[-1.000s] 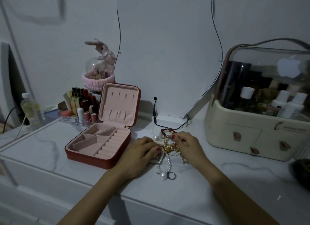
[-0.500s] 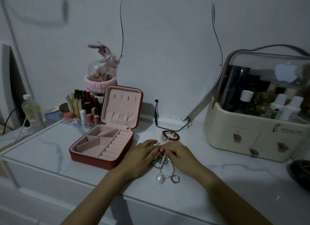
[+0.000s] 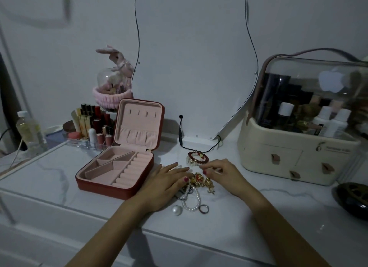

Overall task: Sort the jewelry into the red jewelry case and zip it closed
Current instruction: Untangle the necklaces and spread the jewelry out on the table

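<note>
- right hand (image 3: 224,174) fingers (image 3: 205,170) now curled, seem to pinch something small, can't tell what; left hand (image 3: 166,180) flat on jewelry pile (image 3: 196,187)
- hands have parted, exposing pile near tabletop front edge; red jewelry case (image 3: 117,172) open, empty, just left; sorting barely started

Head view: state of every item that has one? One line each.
red jewelry case: open, lid upright, compartments empty
jewelry pile: tangled on the tabletop, outside the case
red bead bracelet: on the tabletop behind the pile
silver ring: lying loose at the near edge of the pile
left hand: fingers straight, resting on the pile
right hand: fingers curled, picking at the pile
cosmetics organizer: clear lid closed, drawers shut
</note>
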